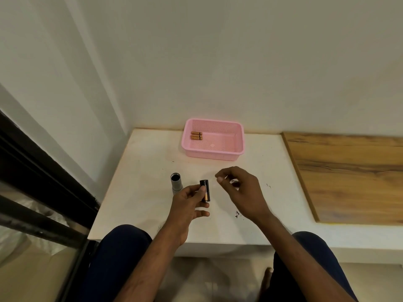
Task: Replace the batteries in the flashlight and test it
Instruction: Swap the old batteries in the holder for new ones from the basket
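Note:
My left hand [190, 201] grips a black battery holder [205, 190] upright above the white table [141, 192]; a copper-and-black battery shows in its slot under my thumb. The grey flashlight body [176, 182] stands on the table just left of that hand, its open end facing up. My right hand [239, 188] hovers to the right of the holder, fingers loosely curled; something small and silvery [235, 182] shows by its fingers, and whether the hand holds it I cannot tell. Two copper batteries [196, 135] lie in the far left of the pink basket [218, 152].
The basket stands at the back of the table against the white wall. A wooden board [349, 177] covers the surface to the right. A dark window frame [43, 175] runs along the left. My knees sit under the table's near edge.

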